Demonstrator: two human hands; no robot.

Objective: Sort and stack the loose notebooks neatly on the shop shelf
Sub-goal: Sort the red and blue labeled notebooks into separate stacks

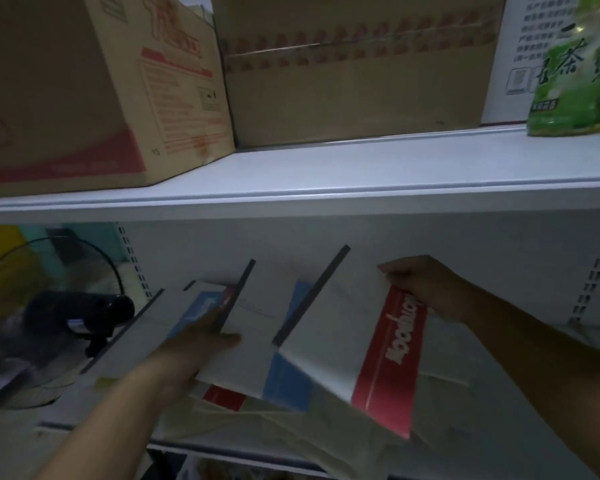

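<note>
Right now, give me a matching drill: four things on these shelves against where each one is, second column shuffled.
1. red-banded notebook
2. blue-banded notebook
3. green pack
4. fan

A. on the upper shelf, far right
B. held by the left hand
C. far left, below the upper shelf
D. gripped at its top corner by the right hand

Pairs: 1-D, 2-B, 3-A, 4-C

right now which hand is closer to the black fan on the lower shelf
Left. The left hand holds the blue-banded notebook just right of the fan; the right hand pinches the top corner of the red-banded notebook, farther right.
</note>
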